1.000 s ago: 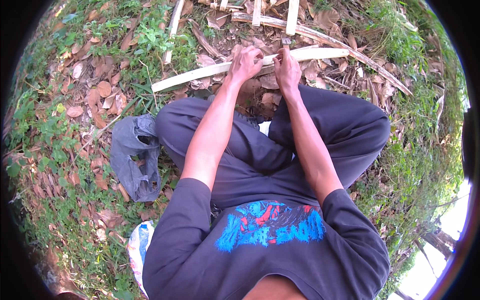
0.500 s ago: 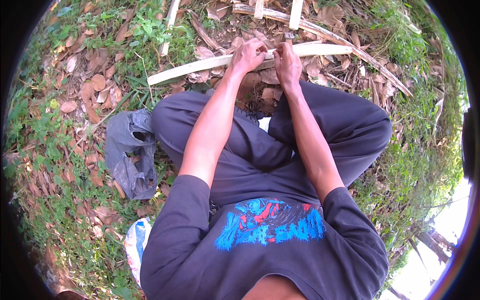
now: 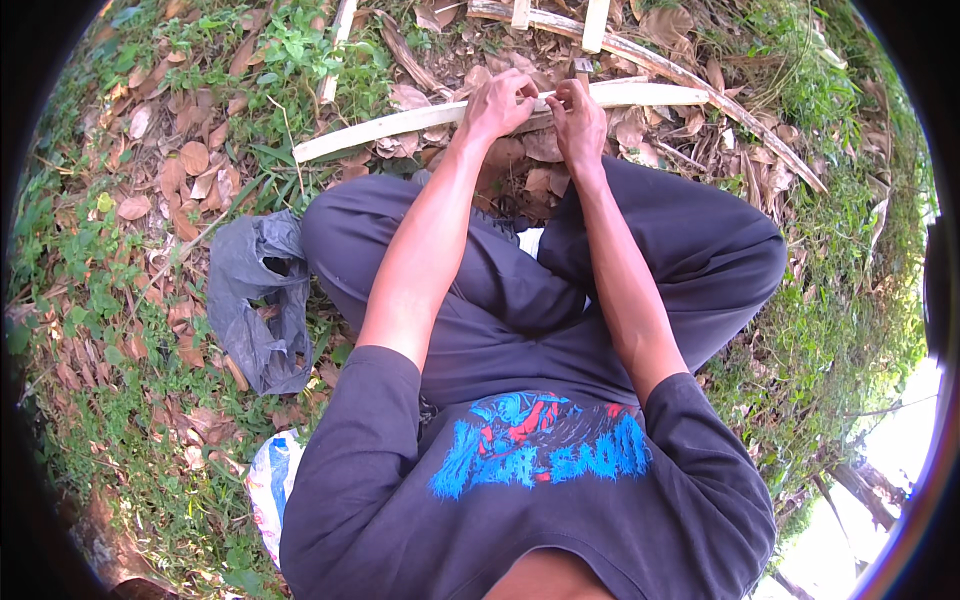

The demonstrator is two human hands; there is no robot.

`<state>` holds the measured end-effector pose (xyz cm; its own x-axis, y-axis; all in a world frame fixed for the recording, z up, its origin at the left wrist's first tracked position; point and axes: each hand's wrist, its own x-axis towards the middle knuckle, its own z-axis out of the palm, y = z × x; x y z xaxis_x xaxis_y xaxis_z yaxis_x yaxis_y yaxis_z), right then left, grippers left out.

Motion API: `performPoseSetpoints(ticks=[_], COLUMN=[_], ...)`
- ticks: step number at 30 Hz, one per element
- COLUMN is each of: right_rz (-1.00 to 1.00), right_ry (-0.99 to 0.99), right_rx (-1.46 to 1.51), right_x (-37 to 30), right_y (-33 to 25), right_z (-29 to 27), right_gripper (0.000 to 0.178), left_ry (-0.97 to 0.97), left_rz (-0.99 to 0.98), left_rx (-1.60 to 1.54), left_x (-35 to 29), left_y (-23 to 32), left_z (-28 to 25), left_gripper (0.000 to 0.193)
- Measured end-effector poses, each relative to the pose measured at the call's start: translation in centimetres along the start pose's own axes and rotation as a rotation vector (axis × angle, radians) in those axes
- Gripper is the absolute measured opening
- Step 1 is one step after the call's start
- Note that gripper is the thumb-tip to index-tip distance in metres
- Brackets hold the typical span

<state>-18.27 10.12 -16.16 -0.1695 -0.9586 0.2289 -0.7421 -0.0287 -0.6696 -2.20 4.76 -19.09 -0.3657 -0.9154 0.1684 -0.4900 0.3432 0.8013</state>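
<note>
Left hand point(image 3: 498, 106), curled, and right hand point(image 3: 580, 122), fingertips drawn in, sit just apart at the middle of a pale wooden strip point(image 3: 400, 124); whether either grips it, I cannot tell. Steadying its near edge seems wise, since it bows over leafy ground point(image 3: 190, 165)

From my head, the fisheye looks down, close over my shirt point(image 3: 535, 515). My left hand point(image 3: 496, 106) and right hand point(image 3: 578, 126) show farther off.
</note>
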Motion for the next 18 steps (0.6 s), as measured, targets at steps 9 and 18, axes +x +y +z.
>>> performPoseSetpoints(ticks=[9, 18], right_rz=[-0.076, -0.108], right_ry=[0.063, 0.080], right_rx=[-0.056, -0.099], right_x=[-0.16, -0.31], right_y=[-0.13, -0.38], right_z=[-0.17, -0.12], right_gripper=[0.014, 0.012], left_ry=[-0.013, -0.003], left_rz=[-0.024, -0.023], left_rx=[0.004, 0.001], left_x=[0.01, -0.16], left_y=[0.33, 0.52], left_z=[0.00, -0.02], left_gripper=[0.018, 0.017])
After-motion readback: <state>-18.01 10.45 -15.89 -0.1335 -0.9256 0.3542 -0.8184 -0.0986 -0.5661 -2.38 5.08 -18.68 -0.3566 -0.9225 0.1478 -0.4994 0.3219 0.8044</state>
